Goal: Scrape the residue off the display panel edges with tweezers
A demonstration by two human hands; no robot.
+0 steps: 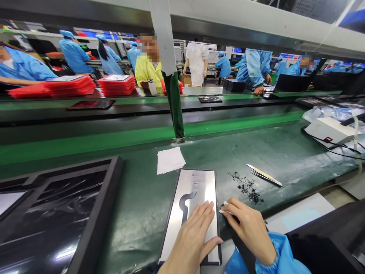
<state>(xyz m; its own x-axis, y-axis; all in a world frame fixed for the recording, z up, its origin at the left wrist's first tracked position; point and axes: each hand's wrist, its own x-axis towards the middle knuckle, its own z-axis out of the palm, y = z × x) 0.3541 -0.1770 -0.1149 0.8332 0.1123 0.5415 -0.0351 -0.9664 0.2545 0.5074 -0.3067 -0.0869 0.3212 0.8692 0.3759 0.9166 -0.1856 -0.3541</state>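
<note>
One silvery panel (205,187) lies by the near edge of the tabletop (137,213), the left hand (194,233) laid open on it while the right hand (248,226) pinches a small white wad (221,211) beside its right side. Light, even left-hand pressure should keep the panel from sliding.

Flat panel (201,192) is on the bench (137,213), left hand (191,236) lying on top of it, right hand (248,224) just off its right edge. Paper sheets (170,160) are right behind the panel, with a post (175,106) farther back. To the panel's right: pile of scraps (246,187), then tweezers (265,176). Tray (113,179) sits to its left, boxy device (327,131) well off right and back.
</note>
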